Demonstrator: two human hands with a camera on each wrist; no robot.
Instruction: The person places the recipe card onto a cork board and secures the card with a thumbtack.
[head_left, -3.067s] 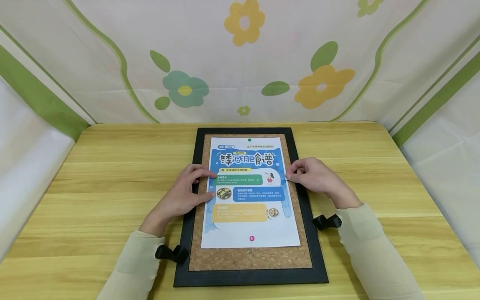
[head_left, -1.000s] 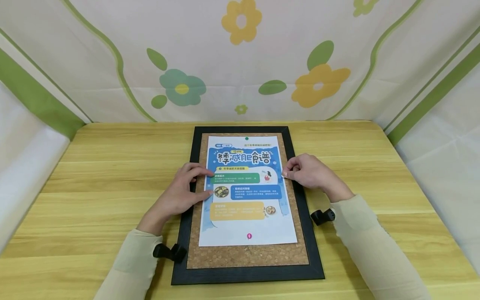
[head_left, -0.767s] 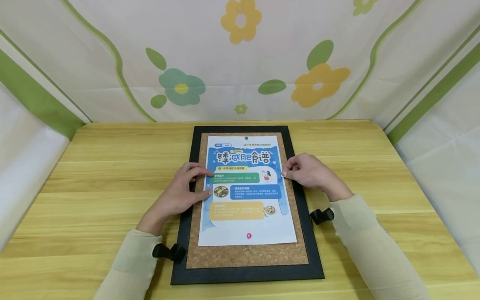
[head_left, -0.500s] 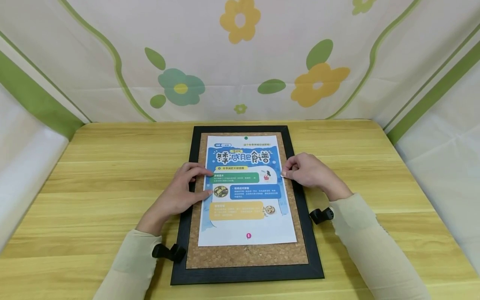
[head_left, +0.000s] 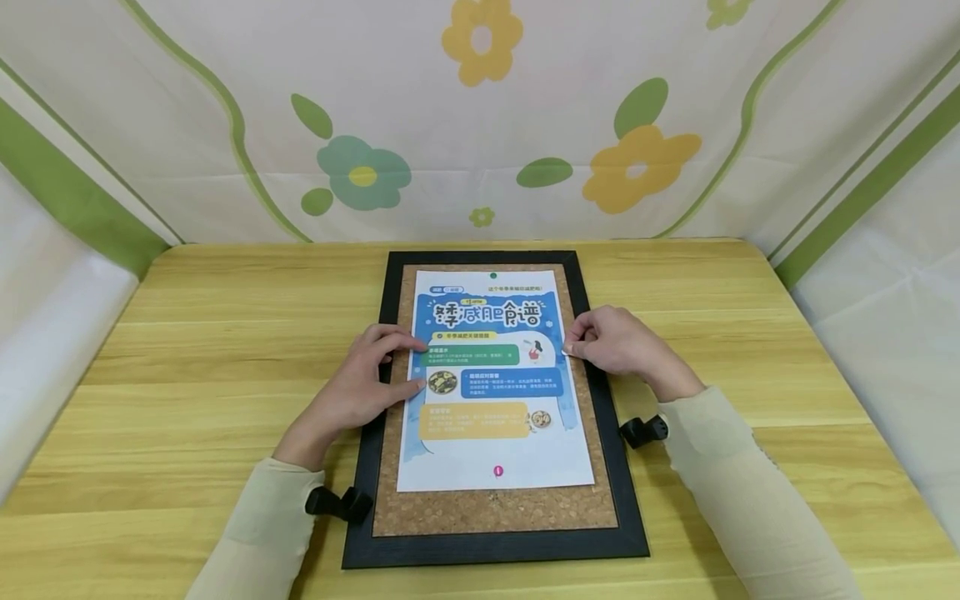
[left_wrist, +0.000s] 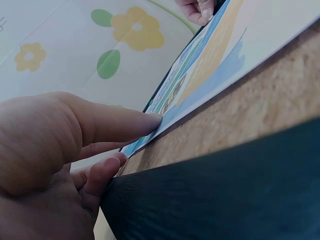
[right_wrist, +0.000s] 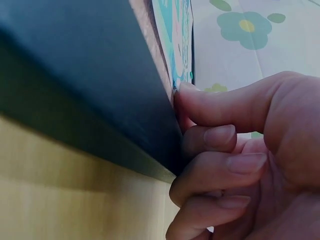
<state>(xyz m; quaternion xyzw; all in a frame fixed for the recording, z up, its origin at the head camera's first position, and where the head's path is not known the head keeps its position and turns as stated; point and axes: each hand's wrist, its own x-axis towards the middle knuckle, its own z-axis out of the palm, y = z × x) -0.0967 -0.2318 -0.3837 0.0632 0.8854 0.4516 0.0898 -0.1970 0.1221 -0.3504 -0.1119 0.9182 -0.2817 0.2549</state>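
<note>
A printed poster (head_left: 495, 457) in blue, green and yellow lies on a black-framed corkboard (head_left: 495, 512). My left hand (head_left: 360, 383) rests at its left edge, thumb and forefinger spread and pressing lightly on the paper. In the left wrist view the thumb (left_wrist: 120, 122) lies along the sheet's edge while other fingertips touch the black frame (left_wrist: 215, 190). At the opposite edge, thumb and forefinger of my right hand (head_left: 618, 342) pinch the paper. The right wrist view shows its other fingers (right_wrist: 215, 170) curled beside the frame. A round green pin (head_left: 492, 276) sits at the poster's top; a pink round spot (head_left: 498, 472) is near its bottom.
The board lies on a wood-grain table (head_left: 225, 333). Behind stands a white curtain (head_left: 450, 108) with flower prints, and white cloth (head_left: 892, 225) hangs at the sides. A black wrist camera (head_left: 339, 505) sits at the left cuff, another camera (head_left: 643, 432) at the right.
The head view has shifted slightly, moving the whole scene a little left and up. Both hands and the poster keep their places on the board.
</note>
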